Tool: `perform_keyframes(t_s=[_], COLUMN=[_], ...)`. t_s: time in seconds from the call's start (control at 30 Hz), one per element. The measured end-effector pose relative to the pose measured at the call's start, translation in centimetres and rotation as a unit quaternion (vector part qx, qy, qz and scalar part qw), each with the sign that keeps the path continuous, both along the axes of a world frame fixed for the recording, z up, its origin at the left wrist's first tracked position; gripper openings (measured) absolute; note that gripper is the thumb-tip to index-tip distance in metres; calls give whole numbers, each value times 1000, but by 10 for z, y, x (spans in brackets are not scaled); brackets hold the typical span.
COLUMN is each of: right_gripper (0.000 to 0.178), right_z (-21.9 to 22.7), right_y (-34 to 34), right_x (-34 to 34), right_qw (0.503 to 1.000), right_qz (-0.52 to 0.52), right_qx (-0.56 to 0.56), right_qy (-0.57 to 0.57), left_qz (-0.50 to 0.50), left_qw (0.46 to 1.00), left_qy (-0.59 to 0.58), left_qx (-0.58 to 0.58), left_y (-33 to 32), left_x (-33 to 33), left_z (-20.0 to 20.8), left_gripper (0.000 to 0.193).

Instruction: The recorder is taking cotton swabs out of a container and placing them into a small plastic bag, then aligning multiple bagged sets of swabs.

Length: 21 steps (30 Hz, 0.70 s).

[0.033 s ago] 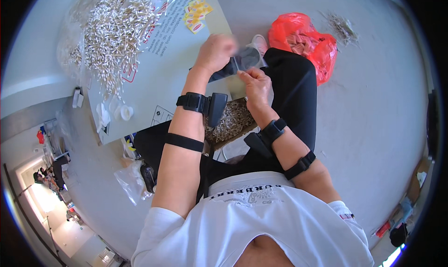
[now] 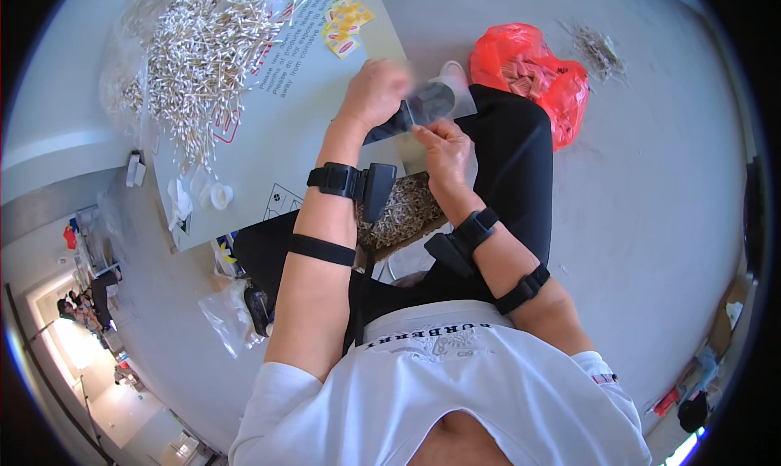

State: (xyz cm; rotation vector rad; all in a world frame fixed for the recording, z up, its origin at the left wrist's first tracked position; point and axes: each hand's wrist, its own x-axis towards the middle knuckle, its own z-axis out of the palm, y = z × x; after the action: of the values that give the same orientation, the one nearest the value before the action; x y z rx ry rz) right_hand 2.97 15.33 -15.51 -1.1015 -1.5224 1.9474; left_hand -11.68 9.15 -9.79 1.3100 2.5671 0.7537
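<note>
My left hand [image 2: 376, 93] is closed over the table's near right corner, its fingertips blurred. From beside its fingers spreads a clear plastic bag [image 2: 443, 101], which it seems to grip. My right hand [image 2: 447, 155] is just to the right and nearer to me, thumb and fingers pinched on a thin white stick [image 2: 411, 114] that looks like a cotton swab. Some clear film also shows by the right palm. Below both hands, between my legs, an open cardboard box [image 2: 400, 215] holds many short sticks or swabs.
Cotton swabs [image 2: 199, 67] lie heaped in clear plastic on the pale table [image 2: 268, 140], near yellow packets [image 2: 346, 22] and white round pieces [image 2: 216, 196]. On the floor are a red bag [image 2: 537, 75] with pinkish contents and loose sticks [image 2: 598, 51].
The clear plastic bag has spread a little to the right, over my knee. Both hands stay almost in place.
</note>
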Motion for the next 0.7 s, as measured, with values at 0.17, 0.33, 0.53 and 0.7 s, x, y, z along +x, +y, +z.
perform_keyframes(t_s=[0.17,0.33,0.53,0.7], right_gripper=[17,19,16,10], right_z=[3,3,41,66], right_y=[-7,4,9,-7], right_x=[-3,11,26,-10], right_qw=[991,995,992,964], right_qz=[23,64,27,236], right_qx=[130,41,114,89], right_qy=[2,-68,42,84], left_qz=[-4,72,211,326], left_qw=[995,996,964,929], left_qy=[91,60,39,74], left_qx=[-42,3,154,158], left_y=[-5,-6,-76,-157], left_x=[8,18,25,8], left_z=[4,4,-14,-26], left_gripper=[7,9,18,24])
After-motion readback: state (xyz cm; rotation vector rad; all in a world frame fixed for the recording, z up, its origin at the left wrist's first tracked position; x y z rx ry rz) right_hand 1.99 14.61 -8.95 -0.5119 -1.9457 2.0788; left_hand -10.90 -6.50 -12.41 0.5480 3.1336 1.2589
